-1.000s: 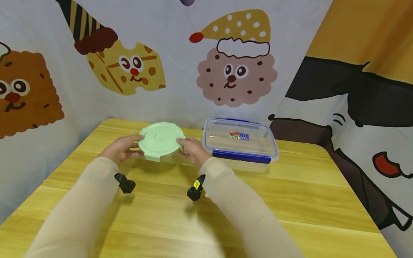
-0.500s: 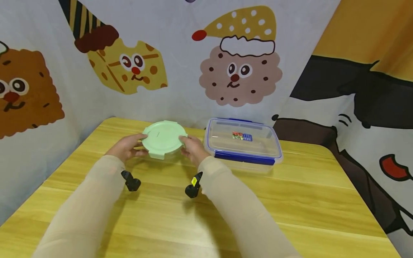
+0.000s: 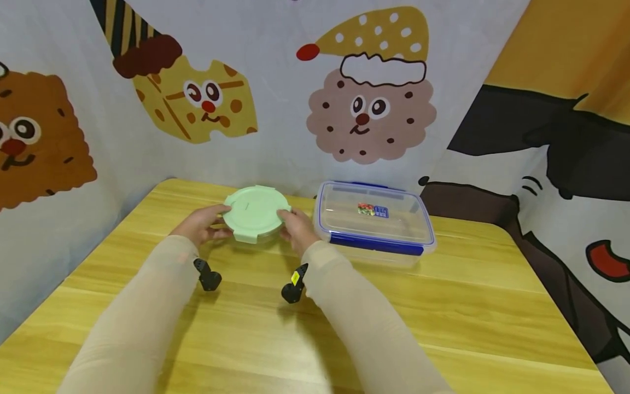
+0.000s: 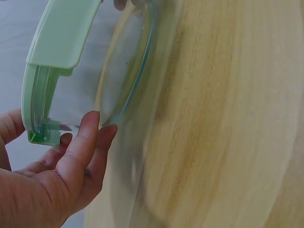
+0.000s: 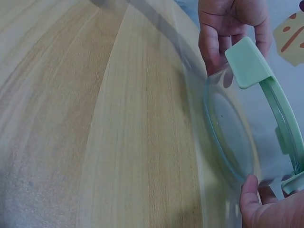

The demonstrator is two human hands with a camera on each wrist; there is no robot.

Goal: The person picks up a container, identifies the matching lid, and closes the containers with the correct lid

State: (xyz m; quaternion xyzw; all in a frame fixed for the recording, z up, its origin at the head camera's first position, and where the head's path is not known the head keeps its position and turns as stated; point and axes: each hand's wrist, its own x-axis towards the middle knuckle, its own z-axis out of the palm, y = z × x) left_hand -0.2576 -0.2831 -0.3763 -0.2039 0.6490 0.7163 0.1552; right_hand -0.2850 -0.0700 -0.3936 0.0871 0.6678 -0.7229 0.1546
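A round glass food container (image 4: 111,71) with a mint-green clip lid (image 3: 256,210) is held level between both hands, close over the table near its back edge. My left hand (image 3: 202,223) grips its left side, thumb at the lid's rim and fingertips against the lower glass wall. On the opposite side my right hand (image 3: 298,230) holds it the same way, thumb on the lid edge and fingers under the rim. The front lid clip (image 3: 246,235) hangs down over the glass. Through the clear wall in the wrist views, no contents show.
Just right of the right hand stands a larger clear rectangular container (image 3: 374,221) with a blue-edged lid and blue clips. The wooden table (image 3: 443,328) meets a cartoon-printed cloth (image 3: 280,137) behind. Black wrist cameras (image 3: 293,284) hang inside both forearms.
The head view has shifted a little, so everything sits slightly farther right. The round container, still held by both hands, is marginally closer to the rectangular one.
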